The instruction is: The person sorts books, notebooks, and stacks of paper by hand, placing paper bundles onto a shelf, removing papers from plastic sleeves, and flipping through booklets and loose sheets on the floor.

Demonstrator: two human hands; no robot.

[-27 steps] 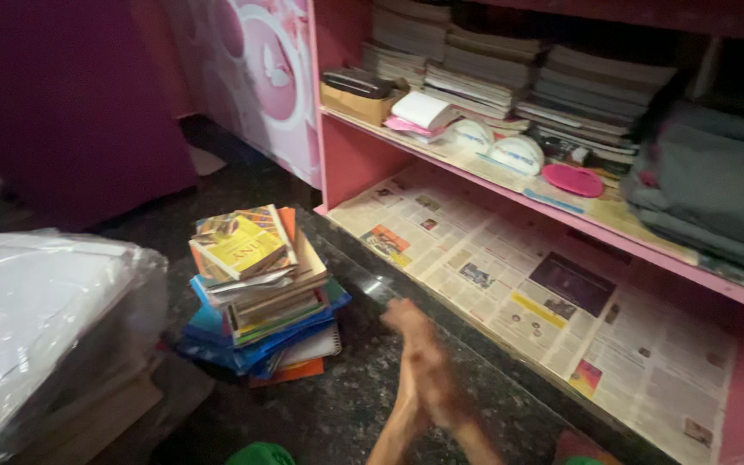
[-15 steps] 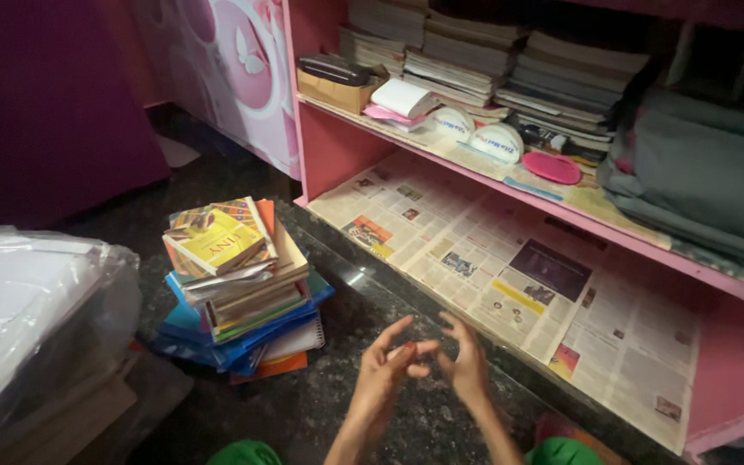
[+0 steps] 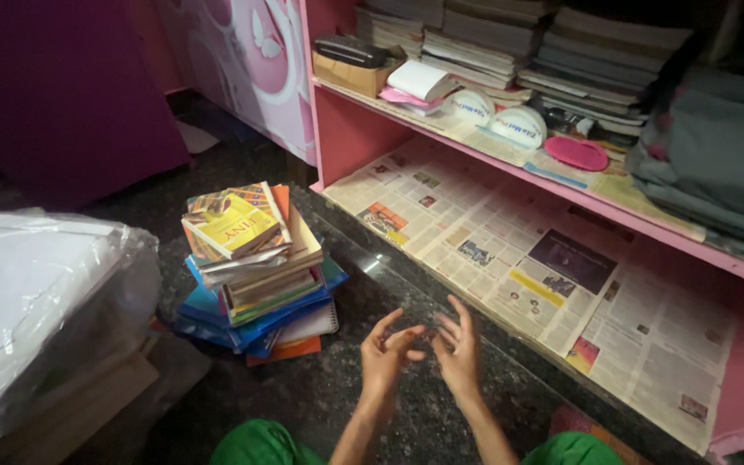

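My left hand point(image 3: 387, 356) and my right hand point(image 3: 457, 348) hover close together over the dark speckled floor point(image 3: 337, 405), fingers spread and fingertips nearly touching. Neither holds anything. To their left a tilted stack of books and notebooks point(image 3: 256, 271) sits on the floor, a yellow-covered book on top. Just beyond my hands runs the lower pink shelf point(image 3: 725, 430), lined with newspaper point(image 3: 510, 250) and otherwise bare.
The upper shelf holds stacks of papers point(image 3: 492, 52), a cardboard box point(image 3: 350, 77), two white caps point(image 3: 518, 127), a pink disc point(image 3: 576, 153) and folded grey cloth point(image 3: 716, 164). A plastic-wrapped bundle point(image 3: 36, 301) lies at left. A pink patterned cabinet door point(image 3: 251, 60) stands behind.
My hands, pressed palm to palm 0.9 s ago, have come apart with fingers spread. The view has shifted slightly; the books and shelf contents have not moved.
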